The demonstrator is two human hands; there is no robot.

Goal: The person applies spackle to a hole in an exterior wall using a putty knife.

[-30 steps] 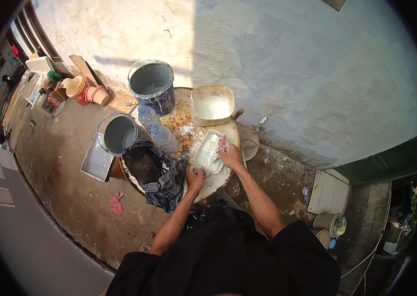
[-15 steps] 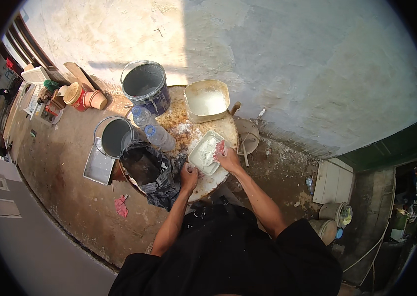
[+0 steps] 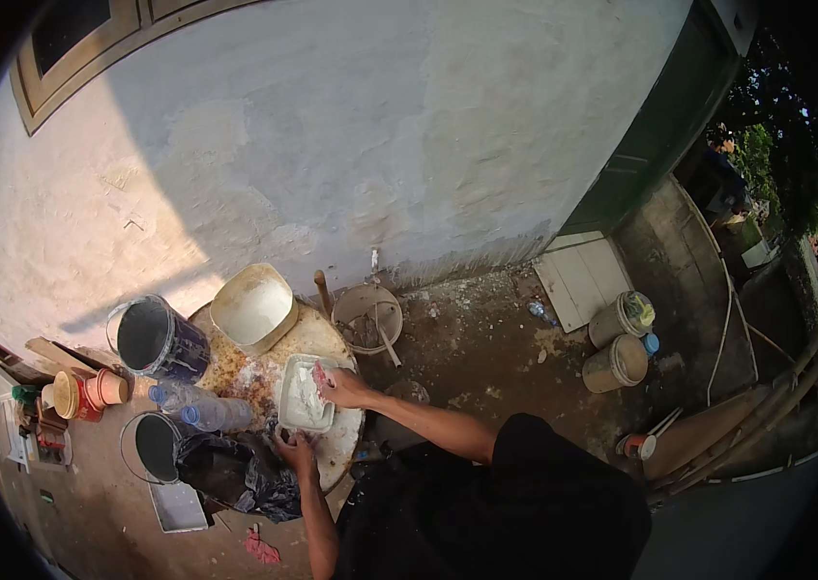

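Observation:
A shallow white tray with white paste in it rests on a round, rusty-stained tabletop. My right hand reaches over the tray's right side, closed round a crumpled pink-red cloth that touches or hovers just above the paste; which one I cannot tell. At the tray's near edge, my left hand curls its fingers against the rim, partly hidden by shadow. Just left of that hand is a black plastic bag, draped over a container.
Beyond the tray stand a cream basin and a dark bucket. Two clear bottles lie left of it, near a second bucket. A pail sits by the wall. Several containers, including a lidded bucket, stand right.
My view has turned right, so the table and its things sit lower and farther left. Both hands stay at the tray, the cloth still in my right.

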